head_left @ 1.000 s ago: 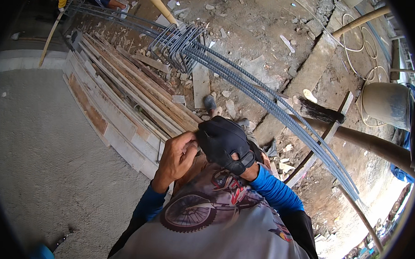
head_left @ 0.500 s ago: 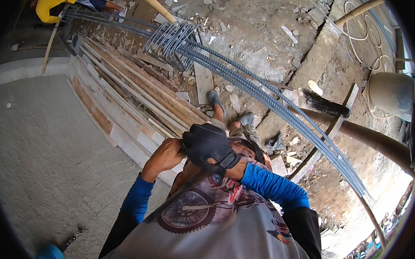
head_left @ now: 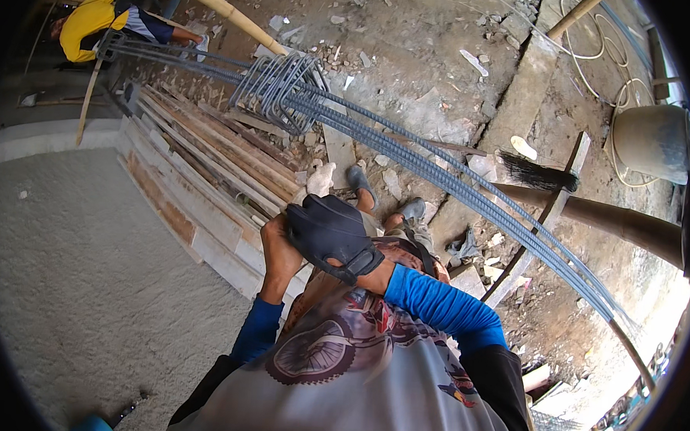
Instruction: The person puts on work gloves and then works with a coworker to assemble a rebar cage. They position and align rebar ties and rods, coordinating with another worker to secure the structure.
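Observation:
My left hand (head_left: 280, 253), bare, is closed in front of my body, its fingers mostly hidden behind my right hand. A black glove with a wrist strap covers my right hand (head_left: 333, 232), which is curled over and pressed against the left. Just past the gloved knuckles a whitish, crumpled, cloth-like piece (head_left: 321, 178) sticks out. Whether either hand grips it is hidden. Blue sleeves cover both forearms.
Long steel bars (head_left: 439, 173) with bent stirrups (head_left: 281, 89) cross ahead, partly resting on a wooden support (head_left: 541, 224). Planks (head_left: 209, 148) edge the grey concrete slab (head_left: 89, 258) at left. A person in yellow (head_left: 95, 27) bends at far left. A bucket (head_left: 652, 144) stands right.
Both hands have shifted slightly left, and the left hand is more upright beside the glove. The whitish piece now shows beyond them. The view has tilted a little.

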The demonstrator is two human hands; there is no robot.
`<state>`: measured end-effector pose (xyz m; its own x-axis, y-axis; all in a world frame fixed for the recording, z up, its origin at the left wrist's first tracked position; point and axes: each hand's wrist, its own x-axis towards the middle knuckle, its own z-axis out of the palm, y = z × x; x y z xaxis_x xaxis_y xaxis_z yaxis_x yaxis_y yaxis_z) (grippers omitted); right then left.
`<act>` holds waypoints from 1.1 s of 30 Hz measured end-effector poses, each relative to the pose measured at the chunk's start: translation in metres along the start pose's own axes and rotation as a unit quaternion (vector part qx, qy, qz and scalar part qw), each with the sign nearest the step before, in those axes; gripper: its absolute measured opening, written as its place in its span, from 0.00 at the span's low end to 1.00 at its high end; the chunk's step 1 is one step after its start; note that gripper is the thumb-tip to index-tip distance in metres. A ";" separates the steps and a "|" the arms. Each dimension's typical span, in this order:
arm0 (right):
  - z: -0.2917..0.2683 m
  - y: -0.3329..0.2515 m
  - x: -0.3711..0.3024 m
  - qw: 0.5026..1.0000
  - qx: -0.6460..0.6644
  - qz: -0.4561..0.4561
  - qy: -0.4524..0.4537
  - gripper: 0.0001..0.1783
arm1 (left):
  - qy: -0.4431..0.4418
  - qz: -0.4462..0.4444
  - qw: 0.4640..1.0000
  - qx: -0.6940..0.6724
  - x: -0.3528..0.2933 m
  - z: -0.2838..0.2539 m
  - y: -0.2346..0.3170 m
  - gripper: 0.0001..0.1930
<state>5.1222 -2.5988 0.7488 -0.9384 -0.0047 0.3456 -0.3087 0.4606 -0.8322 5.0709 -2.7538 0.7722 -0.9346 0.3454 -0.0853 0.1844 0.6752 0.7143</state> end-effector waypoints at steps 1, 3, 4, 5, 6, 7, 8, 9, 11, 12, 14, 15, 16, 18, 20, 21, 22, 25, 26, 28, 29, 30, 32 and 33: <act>-0.008 -0.009 0.003 0.999 -0.046 0.015 -0.014 0.16 | 0.016 -0.007 1.000 -0.005 0.000 -0.001 -0.001 0.08; -0.018 -0.021 0.012 0.995 -0.093 0.037 -0.003 0.15 | 0.045 -0.060 0.991 -0.108 0.000 -0.004 0.000 0.09; -0.021 -0.026 0.013 0.995 -0.091 0.047 0.021 0.16 | 0.056 -0.106 0.971 -0.205 0.000 -0.005 0.002 0.09; -0.024 -0.030 0.014 0.994 -0.084 0.053 0.048 0.16 | 0.074 -0.176 0.938 -0.288 0.000 -0.007 0.003 0.09; -0.024 -0.033 0.016 0.994 -0.076 0.059 0.054 0.15 | 0.074 -0.206 0.896 -0.387 -0.002 -0.007 0.006 0.08; -0.024 -0.035 0.015 0.995 -0.073 0.051 0.044 0.15 | 0.090 -0.218 0.885 -0.401 -0.002 -0.006 0.007 0.08; -0.024 -0.034 0.016 0.996 -0.070 0.050 0.034 0.15 | 0.106 -0.233 0.873 -0.415 -0.004 -0.003 0.008 0.09; -0.023 -0.033 0.014 0.995 -0.079 0.059 0.020 0.15 | 0.109 -0.221 0.861 -0.444 -0.006 -0.001 0.008 0.10; -0.018 -0.028 0.011 0.994 -0.077 0.063 0.041 0.16 | 0.121 -0.257 0.854 -0.435 -0.011 0.005 0.005 0.10; -0.013 -0.025 0.009 0.994 -0.077 0.066 0.044 0.17 | 0.123 -0.259 0.853 -0.436 -0.014 0.009 0.003 0.10; -0.006 -0.012 0.002 0.993 -0.114 0.020 0.032 0.19 | 0.097 -0.253 0.867 -0.418 -0.019 0.016 -0.002 0.11; -0.002 -0.006 -0.002 0.992 -0.121 0.003 0.024 0.20 | 0.096 -0.205 0.930 -0.290 -0.021 0.020 -0.004 0.12; 0.009 -0.001 -0.003 0.992 -0.116 -0.002 0.045 0.21 | 0.092 -0.153 0.972 -0.156 -0.022 0.024 -0.004 0.12; 0.029 0.009 -0.003 0.990 -0.084 -0.020 0.113 0.21 | 0.090 -0.342 0.800 -0.484 -0.021 0.024 -0.004 0.12; 0.037 0.013 -0.005 0.995 -0.063 0.000 0.071 0.20 | 0.073 -0.307 0.789 -0.527 -0.015 0.021 -0.002 0.11; 0.037 0.013 -0.005 0.997 -0.050 0.000 0.062 0.20 | 0.065 -0.286 0.773 -0.562 -0.012 0.019 0.000 0.11; 0.034 0.012 -0.005 0.998 -0.036 0.001 0.054 0.19 | 0.083 -0.304 0.777 -0.545 -0.010 0.017 0.002 0.11; 0.013 0.002 0.000 0.997 -0.027 -0.029 0.064 0.17 | 0.116 -0.302 0.780 -0.536 -0.004 0.014 0.004 0.13; 0.003 -0.001 0.000 0.993 -0.042 -0.064 0.086 0.16 | 0.130 -0.292 0.782 -0.534 -0.002 0.015 0.004 0.14; -0.006 -0.007 0.005 0.993 -0.071 -0.076 0.063 0.15 | 0.152 -0.282 0.744 -0.586 0.000 0.021 -0.001 0.16; -0.007 -0.010 0.007 0.995 -0.085 -0.051 0.018 0.14 | 0.158 -0.281 0.701 -0.635 0.001 0.026 -0.005 0.17; -0.006 -0.011 0.008 0.994 -0.095 -0.034 -0.031 0.14 | 0.149 -0.268 0.651 -0.694 0.001 0.030 -0.009 0.18; 0.002 -0.011 0.008 0.994 -0.093 -0.019 -0.053 0.15 | 0.143 -0.274 0.616 -0.725 0.002 0.035 -0.022 0.20; 0.006 -0.009 0.006 0.995 -0.087 -0.021 -0.047 0.16 | 0.138 -0.278 0.588 -0.747 -0.001 0.037 -0.028 0.21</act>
<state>5.1187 -2.6086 0.7558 -0.9383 -0.1059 0.3292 -0.3237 0.6042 -0.7281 5.0777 -2.7489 0.7260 -0.7753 0.0842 -0.6259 -0.4542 -0.7630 0.4599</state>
